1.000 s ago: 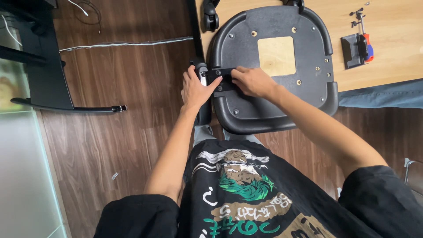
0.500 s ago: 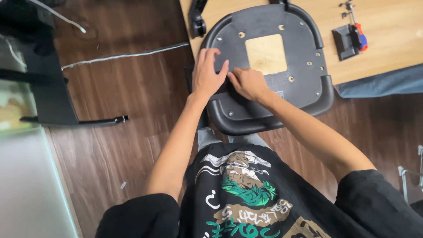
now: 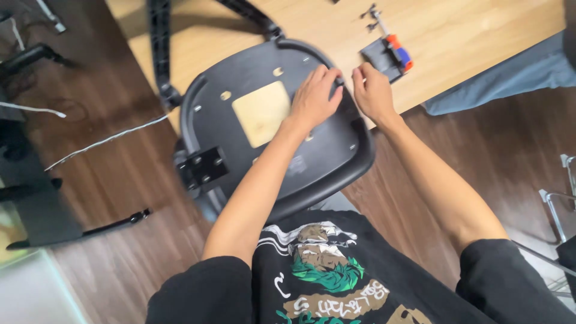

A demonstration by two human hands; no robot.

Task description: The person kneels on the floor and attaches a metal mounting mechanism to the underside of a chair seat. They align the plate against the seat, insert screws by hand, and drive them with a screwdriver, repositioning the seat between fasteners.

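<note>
Gripping one black chair seat [image 3: 252, 72] at its far rim, having moved up there, are left hand [image 3: 314, 98] and right hand [image 3: 373, 91], fingers curled.

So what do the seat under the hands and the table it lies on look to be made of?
Seat: likely moulded plastic, matte black, with a rolled rim and a tan, wood-like panel in its middle. Table: light wood or wood-look laminate, smooth, with faint grain.

A person in a black printed T-shirt, arms bare

The short sleeves end above the elbows; the shirt front carries a graphic in green, tan and white with white lettering. Both hands, left [image 3: 313, 99] and right [image 3: 373, 93], are bare, without gloves or rings.
</note>
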